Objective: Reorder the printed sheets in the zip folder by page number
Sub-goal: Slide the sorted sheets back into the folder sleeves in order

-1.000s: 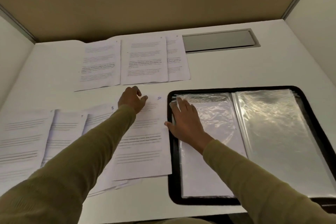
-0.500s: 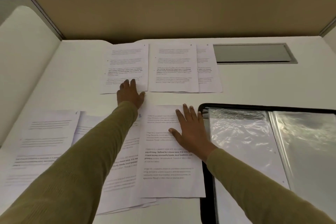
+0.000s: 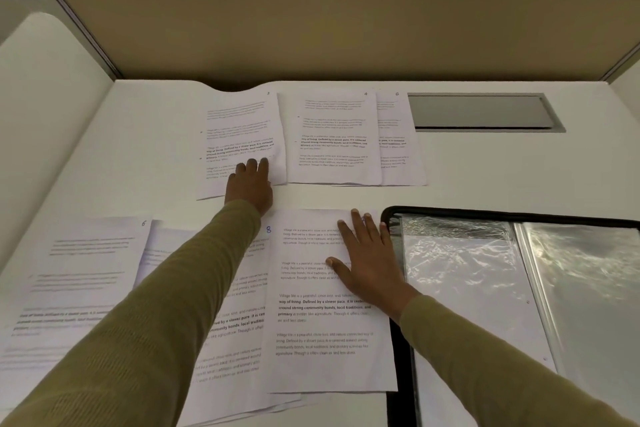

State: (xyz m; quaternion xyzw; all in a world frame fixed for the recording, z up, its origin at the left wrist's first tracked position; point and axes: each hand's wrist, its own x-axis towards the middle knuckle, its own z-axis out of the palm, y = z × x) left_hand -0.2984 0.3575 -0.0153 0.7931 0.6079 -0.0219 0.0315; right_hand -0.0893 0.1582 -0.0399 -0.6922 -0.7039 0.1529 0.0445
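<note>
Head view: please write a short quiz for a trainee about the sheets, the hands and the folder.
1. True or false: the right hand lies flat on the near sheet beside the open zip folder.
2. Which number is written on the neighbouring sheet, partly under the left sleeve? A 2, B 8, C 5.
3. Which hand touches the far row of sheets?
Key: 1 true; 2 B; 3 the left hand.
</note>
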